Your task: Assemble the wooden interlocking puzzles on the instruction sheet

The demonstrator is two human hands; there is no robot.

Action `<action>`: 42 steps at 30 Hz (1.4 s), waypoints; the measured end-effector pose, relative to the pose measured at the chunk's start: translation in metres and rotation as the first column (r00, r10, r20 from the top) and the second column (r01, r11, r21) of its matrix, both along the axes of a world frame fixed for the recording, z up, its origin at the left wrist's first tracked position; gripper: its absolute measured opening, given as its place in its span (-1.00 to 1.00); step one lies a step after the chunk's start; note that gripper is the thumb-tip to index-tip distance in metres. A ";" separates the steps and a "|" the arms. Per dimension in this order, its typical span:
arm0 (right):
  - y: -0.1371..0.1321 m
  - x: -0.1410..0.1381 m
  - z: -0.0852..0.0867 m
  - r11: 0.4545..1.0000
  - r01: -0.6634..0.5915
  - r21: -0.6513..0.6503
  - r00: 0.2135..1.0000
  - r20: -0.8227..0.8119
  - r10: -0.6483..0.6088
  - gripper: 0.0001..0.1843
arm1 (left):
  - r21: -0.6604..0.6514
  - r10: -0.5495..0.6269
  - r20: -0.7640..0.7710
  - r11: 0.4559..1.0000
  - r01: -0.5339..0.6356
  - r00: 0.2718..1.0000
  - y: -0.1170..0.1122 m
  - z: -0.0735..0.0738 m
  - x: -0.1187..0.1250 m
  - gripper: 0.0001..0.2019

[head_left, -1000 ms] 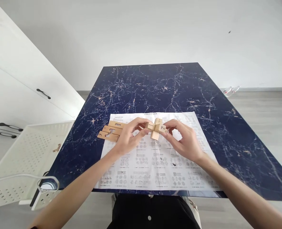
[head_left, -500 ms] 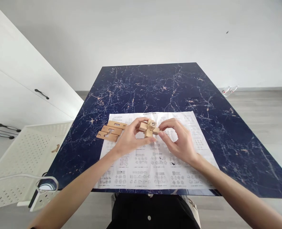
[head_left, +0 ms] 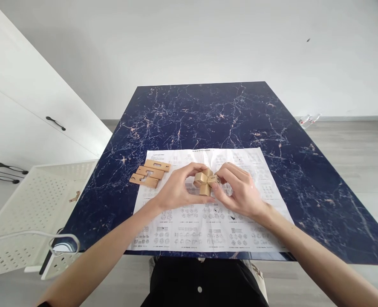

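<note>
A wooden burr puzzle, made of interlocked light blocks, is held between both hands above the printed sheet. My left hand curves around its left side, with fingers at the far end and thumb along the near end. On the other side, my right hand pinches a block on the right, which bears a written mark partly covered by the fingers. Left of my left hand, three flat notched wooden pieces with black numbers lie close together, partly over the sheet's edge.
The creased instruction sheet with small diagrams covers the near part of the dark blue marbled table. A white perforated basket stands at the left, with a small wooden piece in it. White cabinets are beyond.
The burr puzzle has moved slightly right and nearer and has turned, so the marked block now faces right. My right hand has closed further around that side.
</note>
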State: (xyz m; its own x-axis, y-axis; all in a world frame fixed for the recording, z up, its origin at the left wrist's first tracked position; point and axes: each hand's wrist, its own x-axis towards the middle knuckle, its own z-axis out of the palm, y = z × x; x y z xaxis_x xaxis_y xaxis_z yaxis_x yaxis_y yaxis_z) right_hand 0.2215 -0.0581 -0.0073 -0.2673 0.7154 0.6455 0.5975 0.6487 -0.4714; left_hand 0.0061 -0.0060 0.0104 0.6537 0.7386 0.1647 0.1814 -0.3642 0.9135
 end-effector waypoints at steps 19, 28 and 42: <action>-0.003 0.000 0.004 0.857 -0.056 -0.512 0.961 -0.261 -0.093 -0.48 | 0.290 0.051 0.039 0.955 -0.060 0.998 0.001 -0.009 -0.003 -0.27; 0.003 0.009 0.003 0.797 -0.088 -0.598 0.844 -0.469 -0.259 -0.44 | 0.303 0.225 0.014 0.928 -0.219 0.974 0.011 -0.007 -0.006 -0.29; 0.007 0.012 -0.006 0.725 -0.224 -0.652 0.801 -0.547 -0.245 -0.36 | 0.538 0.335 -0.334 0.835 -0.113 0.881 0.020 -0.022 -0.013 -0.31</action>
State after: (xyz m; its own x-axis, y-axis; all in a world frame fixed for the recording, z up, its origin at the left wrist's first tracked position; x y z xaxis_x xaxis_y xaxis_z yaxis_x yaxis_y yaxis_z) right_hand 0.2336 -0.0510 -0.0138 -0.0153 0.9997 0.0193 0.0715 0.0204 -0.9972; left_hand -0.0074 0.0139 -0.0121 0.5680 0.7638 0.3066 0.6207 -0.6422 0.4498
